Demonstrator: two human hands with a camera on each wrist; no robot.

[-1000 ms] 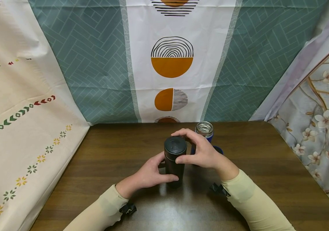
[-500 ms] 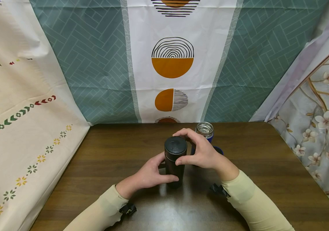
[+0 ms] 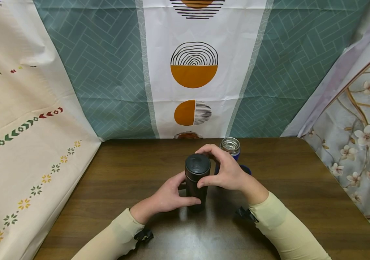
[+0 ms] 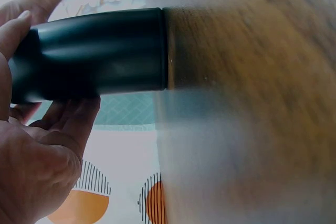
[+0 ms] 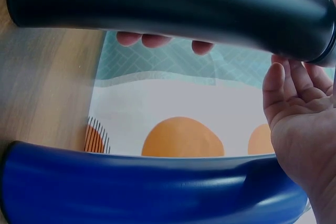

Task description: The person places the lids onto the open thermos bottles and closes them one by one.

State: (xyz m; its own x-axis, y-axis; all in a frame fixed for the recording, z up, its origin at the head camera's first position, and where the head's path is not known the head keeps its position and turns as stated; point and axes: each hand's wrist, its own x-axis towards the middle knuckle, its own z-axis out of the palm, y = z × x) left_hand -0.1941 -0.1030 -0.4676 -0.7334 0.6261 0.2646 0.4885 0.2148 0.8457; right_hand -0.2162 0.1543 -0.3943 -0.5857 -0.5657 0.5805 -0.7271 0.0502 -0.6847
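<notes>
On brown wood (image 3: 133,169), left fingers (image 3: 179,178) and right fingers (image 3: 211,149) grip an upright black bottle (image 3: 193,188).

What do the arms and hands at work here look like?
They are a person's: the left hand and right hand wear no gloves. A plain, pale cream left sleeve and matching right sleeve each carry a small black device at the hand end.

A black bottle (image 4: 110,51) shows a smooth, satin-like finish beneath a low-sheen, plastic-looking lid (image 3: 197,163), while a blue flask (image 5: 131,187) gleams glossy and smooth, its mouth (image 3: 231,145) of shiny metal. The bench (image 3: 139,159) is wood-grained with a polished glare; the backdrop (image 3: 107,65) is creased, matt cloth, the sleeves (image 3: 111,234) soft-looking, matt fabric.
</notes>
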